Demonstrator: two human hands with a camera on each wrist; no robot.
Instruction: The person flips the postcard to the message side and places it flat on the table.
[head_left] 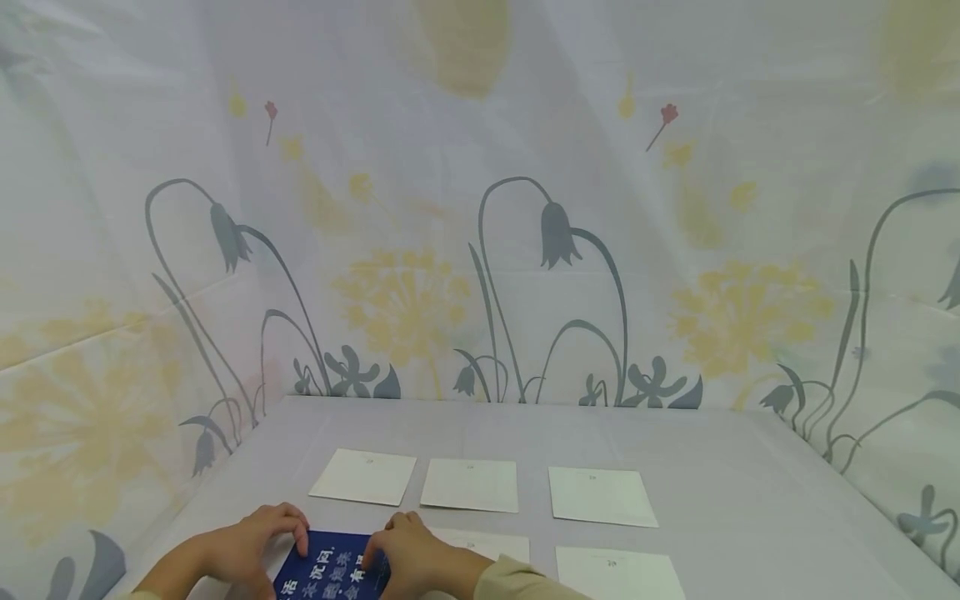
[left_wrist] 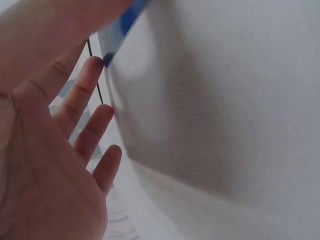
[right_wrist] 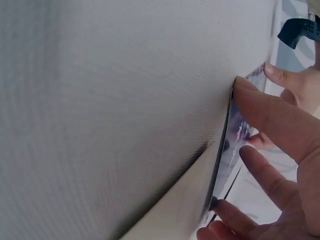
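Note:
A dark blue card with white Chinese characters lies at the near left of the table, its lower part cut off by the frame. My left hand grips its left side, with bent fingers at the far left corner. My right hand holds the opposite side, its fingers curled over the right edge. In the right wrist view, the thumb and fingers of that hand span the card along its edge. Only a blue corner shows beside my left fingers in the left wrist view.
Several white cards lie in two rows on the pale table: a far left card, a far middle card, a far right card and a near right card. A flower-patterned cloth hangs behind and at the sides.

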